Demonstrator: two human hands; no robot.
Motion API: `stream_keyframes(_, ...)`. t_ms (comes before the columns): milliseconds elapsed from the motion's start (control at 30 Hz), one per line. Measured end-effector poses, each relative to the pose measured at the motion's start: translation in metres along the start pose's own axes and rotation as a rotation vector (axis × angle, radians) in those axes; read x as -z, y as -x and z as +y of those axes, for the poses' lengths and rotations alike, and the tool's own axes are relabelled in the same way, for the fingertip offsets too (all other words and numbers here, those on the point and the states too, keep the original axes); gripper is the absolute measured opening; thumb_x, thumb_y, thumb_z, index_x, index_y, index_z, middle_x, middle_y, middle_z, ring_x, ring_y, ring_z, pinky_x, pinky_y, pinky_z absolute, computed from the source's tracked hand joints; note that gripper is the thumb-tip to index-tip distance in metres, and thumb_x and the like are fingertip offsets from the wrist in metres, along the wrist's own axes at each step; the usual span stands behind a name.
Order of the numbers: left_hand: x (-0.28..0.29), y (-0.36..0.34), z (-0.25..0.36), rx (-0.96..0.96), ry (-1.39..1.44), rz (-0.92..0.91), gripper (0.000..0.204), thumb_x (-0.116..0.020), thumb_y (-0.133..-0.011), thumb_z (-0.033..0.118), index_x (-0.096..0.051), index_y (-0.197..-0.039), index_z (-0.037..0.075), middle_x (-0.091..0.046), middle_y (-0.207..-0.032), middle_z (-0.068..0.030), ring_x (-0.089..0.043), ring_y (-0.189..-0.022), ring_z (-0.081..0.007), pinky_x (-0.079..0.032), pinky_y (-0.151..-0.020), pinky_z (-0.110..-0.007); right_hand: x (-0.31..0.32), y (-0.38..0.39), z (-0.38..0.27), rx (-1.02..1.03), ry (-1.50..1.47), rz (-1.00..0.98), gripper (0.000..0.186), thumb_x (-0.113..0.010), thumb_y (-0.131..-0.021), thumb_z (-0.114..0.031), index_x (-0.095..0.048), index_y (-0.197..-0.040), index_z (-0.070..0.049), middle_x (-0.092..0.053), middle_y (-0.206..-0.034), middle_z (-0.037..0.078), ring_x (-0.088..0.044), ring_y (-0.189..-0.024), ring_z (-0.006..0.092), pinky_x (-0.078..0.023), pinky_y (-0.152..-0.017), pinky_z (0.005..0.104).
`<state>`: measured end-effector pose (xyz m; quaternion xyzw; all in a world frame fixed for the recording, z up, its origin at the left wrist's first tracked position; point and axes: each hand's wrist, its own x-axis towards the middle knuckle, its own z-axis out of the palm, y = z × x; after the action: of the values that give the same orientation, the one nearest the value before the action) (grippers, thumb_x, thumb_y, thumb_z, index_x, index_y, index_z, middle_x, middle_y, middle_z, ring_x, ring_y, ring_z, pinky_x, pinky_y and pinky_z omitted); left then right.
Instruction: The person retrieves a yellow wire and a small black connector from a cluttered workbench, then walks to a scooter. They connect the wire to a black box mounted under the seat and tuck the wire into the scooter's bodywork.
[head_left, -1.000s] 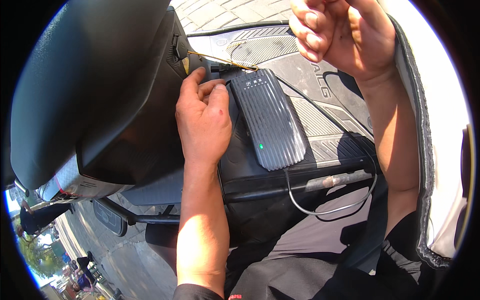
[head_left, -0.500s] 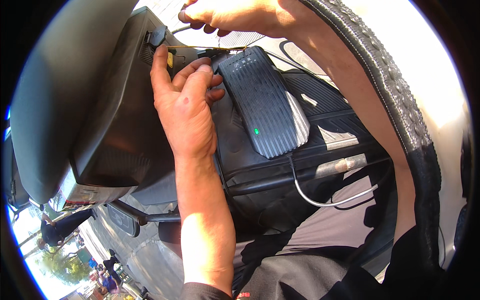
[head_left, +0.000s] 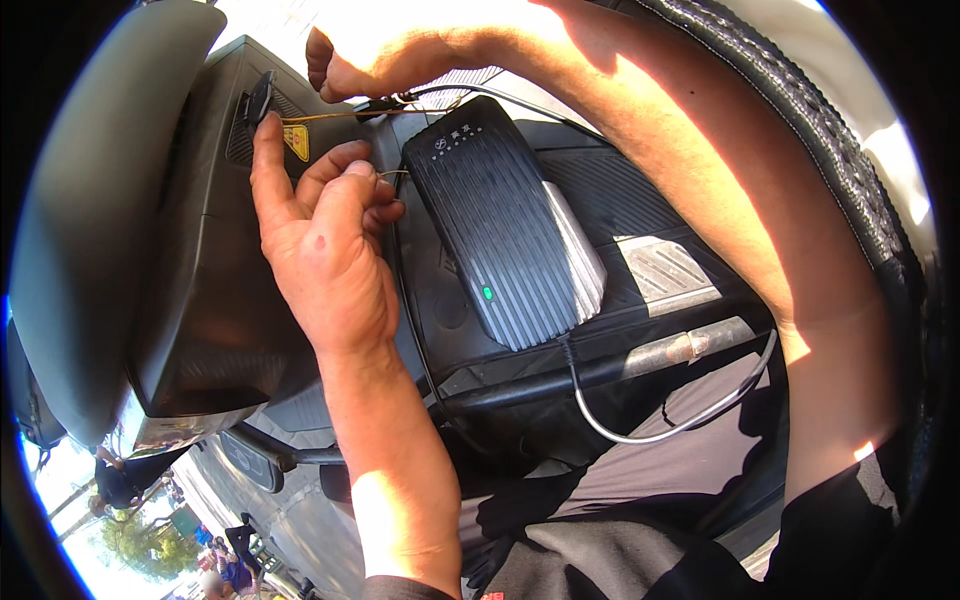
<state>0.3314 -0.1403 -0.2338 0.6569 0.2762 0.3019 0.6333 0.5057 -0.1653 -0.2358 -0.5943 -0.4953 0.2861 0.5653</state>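
Observation:
My left hand (head_left: 325, 240) reaches to the seat box with its index finger stretched up against the dark flap (head_left: 261, 98) of a charging socket. Its thumb presses on the curled fingers, and a thin wire shows at the thumb tip. Another thin yellow wire (head_left: 350, 116) runs from the socket toward the charger. My right hand (head_left: 375, 65), washed out by sunlight, is held above this wire with its fingers curled; what they may hold is hidden. A black ribbed charger (head_left: 495, 225) with a lit green light lies to the right of my left hand.
The charger rests on the black footboard (head_left: 625, 185) of a scooter. A grey cable (head_left: 640, 438) loops from its near end, beside a metal-and-black tube (head_left: 690, 343). The scooter's padded seat (head_left: 100, 200) rises on the left. People (head_left: 235, 560) are far off, lower left.
The scooter and charger sit further left and lower in view. My right hand has moved left, closer to the socket. My left index finger stays at the flap, which now stands more upright.

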Motion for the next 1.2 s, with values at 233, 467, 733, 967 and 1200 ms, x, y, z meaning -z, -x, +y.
stream_keyframes(233,0.000,-0.004,0.020,-0.112,-0.031,-0.024,0.072,-0.052,-0.088,-0.003,-0.017,-0.151,0.001,-0.059,-0.108,-0.0175,-0.059,-0.079,-0.0161,-0.050,-0.069,-0.029,-0.001,-0.010,-0.001,0.008,0.038,0.025,0.030,-0.051,-0.093,-0.029,-0.064,-0.095,-0.002,-0.064,-0.080,0.011,-0.063,-0.068,0.0197,-0.053,-0.059,0.0313)
stream_keyframes(467,-0.002,0.014,0.033,-0.182,-0.112,0.070,0.060,-0.051,-0.089,-0.003,-0.025,-0.144,-0.006,-0.058,-0.114,-0.0224,-0.062,-0.086,-0.0202,-0.053,-0.074,-0.030,-0.007,-0.023,-0.010,0.016,0.050,0.030,0.027,-0.053,-0.092,-0.027,-0.064,-0.094,-0.002,-0.064,-0.080,0.011,-0.062,-0.068,0.0177,-0.053,-0.058,0.0297)
stream_keyframes(733,0.036,-0.002,0.088,-0.536,-0.910,-0.192,0.038,-0.047,-0.097,0.005,-0.050,-0.134,-0.002,-0.058,-0.129,-0.0195,-0.060,-0.115,-0.0262,-0.047,-0.099,-0.033,-0.029,-0.045,-0.019,0.009,0.072,0.067,0.019,-0.056,-0.084,-0.017,-0.068,-0.088,-0.003,-0.065,-0.075,0.011,-0.063,-0.065,0.0159,-0.053,-0.056,0.0294)
stream_keyframes(967,0.045,-0.018,0.092,-0.590,-1.299,-0.482,0.044,-0.045,-0.091,-0.001,-0.051,-0.134,0.001,-0.063,-0.121,-0.0190,-0.057,-0.119,-0.0285,-0.040,-0.105,-0.036,-0.032,-0.046,-0.021,0.010,0.071,-0.007,0.019,-0.059,-0.084,-0.018,-0.068,-0.091,-0.002,-0.066,-0.074,0.010,-0.063,-0.066,0.0162,-0.052,-0.057,0.0292)
stream_keyframes(1200,0.043,0.002,0.004,-0.254,-1.226,-0.344,0.036,-0.048,-0.083,-0.003,-0.054,-0.118,-0.012,-0.050,-0.128,-0.0319,-0.053,-0.116,-0.0446,-0.043,-0.100,-0.045,-0.028,-0.041,-0.015,0.033,0.051,-0.036,0.019,-0.060,-0.084,-0.018,-0.068,-0.091,-0.002,-0.066,-0.075,0.010,-0.063,-0.066,0.0162,-0.053,-0.058,0.0293)
